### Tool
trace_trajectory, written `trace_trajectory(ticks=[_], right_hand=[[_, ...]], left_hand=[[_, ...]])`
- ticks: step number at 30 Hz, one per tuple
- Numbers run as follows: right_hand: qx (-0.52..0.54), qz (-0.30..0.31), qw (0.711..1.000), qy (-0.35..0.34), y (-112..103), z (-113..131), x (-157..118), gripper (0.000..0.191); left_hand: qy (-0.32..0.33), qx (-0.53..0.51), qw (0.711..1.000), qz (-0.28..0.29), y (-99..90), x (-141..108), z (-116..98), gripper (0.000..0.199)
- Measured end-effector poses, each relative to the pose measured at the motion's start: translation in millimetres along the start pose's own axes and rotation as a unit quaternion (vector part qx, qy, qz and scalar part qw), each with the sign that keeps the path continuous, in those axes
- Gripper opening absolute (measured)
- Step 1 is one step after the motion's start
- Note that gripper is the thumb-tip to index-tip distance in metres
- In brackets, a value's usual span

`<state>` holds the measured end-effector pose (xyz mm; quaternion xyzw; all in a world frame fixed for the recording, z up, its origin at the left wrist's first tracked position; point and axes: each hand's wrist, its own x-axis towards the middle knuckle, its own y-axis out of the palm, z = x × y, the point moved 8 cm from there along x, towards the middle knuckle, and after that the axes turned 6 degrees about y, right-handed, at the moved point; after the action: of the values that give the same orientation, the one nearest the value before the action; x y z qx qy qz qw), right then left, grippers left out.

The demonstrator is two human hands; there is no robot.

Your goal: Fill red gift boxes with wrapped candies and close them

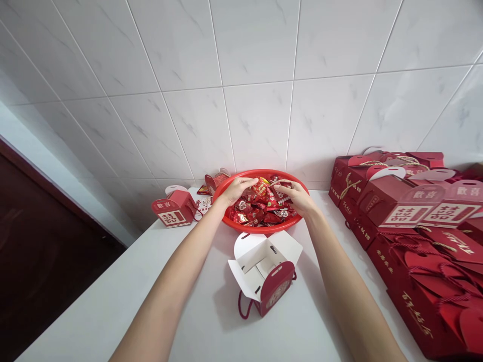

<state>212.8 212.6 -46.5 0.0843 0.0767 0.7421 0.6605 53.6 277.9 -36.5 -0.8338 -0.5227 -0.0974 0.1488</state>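
A red plastic basket (264,230) holds a heap of red wrapped candies (260,213), some with gold print. My left hand (238,189) reaches over its left side, fingers drawn together at a red-and-gold candy packet (261,189). From the right side, my right hand (296,197) dips in with bent fingers and thumb closed at a red candy packet (278,195); the fingertips partly hide it. In front of the basket, between my forearms, stands an open gift box (277,286), dark red outside and white inside, with its flaps spread and a red cord handle at its side.
Many red gift boxes (400,201) are stacked along the table's right side. A closed red box (174,208) stands at the left edge, and another red box (217,181) is behind the basket's left rim. A tiled wall (260,125) bounds the white table (196,311).
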Motion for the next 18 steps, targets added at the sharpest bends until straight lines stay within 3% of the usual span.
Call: trace_trajectory(ticks=[18], right_hand=[[-0.026, 0.011, 1.000, 0.002, 0.7, -2.5, 1.5, 0.032]], left_hand=[[0.015, 0.013, 0.999, 0.029, 3.2, 1.6, -0.4, 0.044]])
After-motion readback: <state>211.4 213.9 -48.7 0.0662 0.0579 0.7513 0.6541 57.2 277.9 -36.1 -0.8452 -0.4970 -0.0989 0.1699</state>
